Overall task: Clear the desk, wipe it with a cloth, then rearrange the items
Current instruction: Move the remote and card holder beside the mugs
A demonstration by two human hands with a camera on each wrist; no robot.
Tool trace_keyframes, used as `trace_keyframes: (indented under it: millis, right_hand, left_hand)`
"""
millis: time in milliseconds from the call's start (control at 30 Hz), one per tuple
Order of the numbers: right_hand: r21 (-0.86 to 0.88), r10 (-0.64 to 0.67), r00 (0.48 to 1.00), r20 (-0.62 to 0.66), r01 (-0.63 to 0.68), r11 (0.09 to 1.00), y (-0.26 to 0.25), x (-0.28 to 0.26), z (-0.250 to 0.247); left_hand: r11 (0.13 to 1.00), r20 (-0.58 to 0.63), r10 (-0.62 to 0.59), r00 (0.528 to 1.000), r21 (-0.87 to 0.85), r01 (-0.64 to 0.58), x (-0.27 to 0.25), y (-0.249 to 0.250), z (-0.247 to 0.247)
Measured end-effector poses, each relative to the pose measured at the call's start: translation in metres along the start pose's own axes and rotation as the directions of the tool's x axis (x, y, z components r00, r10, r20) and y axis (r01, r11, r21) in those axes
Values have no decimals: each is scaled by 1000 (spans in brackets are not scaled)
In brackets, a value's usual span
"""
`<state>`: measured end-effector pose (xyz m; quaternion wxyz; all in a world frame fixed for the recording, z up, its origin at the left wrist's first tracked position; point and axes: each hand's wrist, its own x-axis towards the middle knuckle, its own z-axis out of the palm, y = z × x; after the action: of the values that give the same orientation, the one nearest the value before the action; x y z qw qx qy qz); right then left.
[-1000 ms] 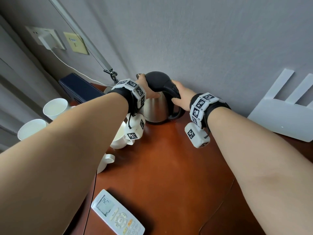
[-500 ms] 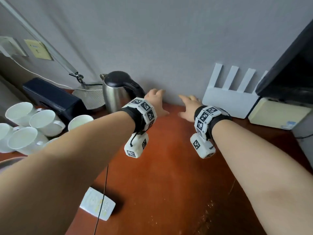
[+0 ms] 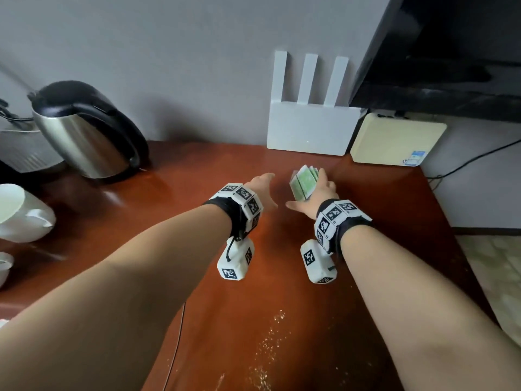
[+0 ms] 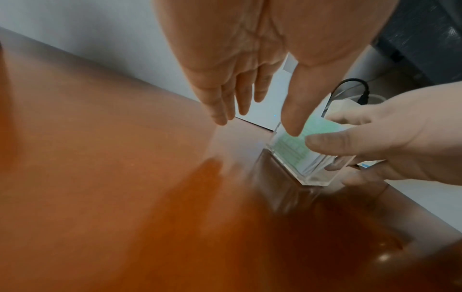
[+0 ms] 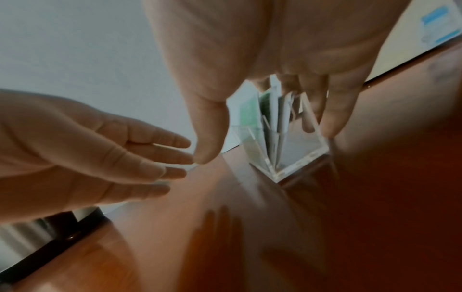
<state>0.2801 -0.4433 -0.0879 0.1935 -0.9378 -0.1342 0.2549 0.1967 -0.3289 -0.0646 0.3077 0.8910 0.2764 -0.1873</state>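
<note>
Nearest, the left hand (image 3: 260, 193) hovers over the desk (image 3: 169, 221) with fingers straight, holding nothing. Just beside it, the right hand (image 3: 315, 193) grips a clear holder (image 4: 300, 158) of green packets, kettle (image 3: 84, 131) and router (image 3: 310, 128) at the wall.

The desk (image 3: 174, 210) is glossy reddish-brown wood, reflecting light. The kettle (image 3: 81, 142) has a brushed steel body with a black plastic lid and handle. The clear acrylic holder (image 5: 282, 156) carries green-printed paper packets (image 3: 306, 183). The router (image 3: 310, 128) is matt white plastic.
</note>
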Motion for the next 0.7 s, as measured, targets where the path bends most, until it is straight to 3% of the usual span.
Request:
trace_keyframes:
  millis: [167,300,500,700]
  right_hand:
    - [24,-15,998,-65,17,1000,2,10,1]
    - [-51,-144,990,-6,144,988,-23,-3,0]
    - [-110,-412,904,119,424,899,-85,-47,19]
    - [-138,-511,833,212,543,828,-146,-100,75]
  left_hand:
    - [995,-17,30,999,98,-29,-9,-13,8]
    - [977,-35,-13,999,214,20,-27,-39,-5]
    - [938,-36,-40,999,344,50,-81,-92,-28]
    - [871,66,-204,977,467,150,-178,-188,-32]
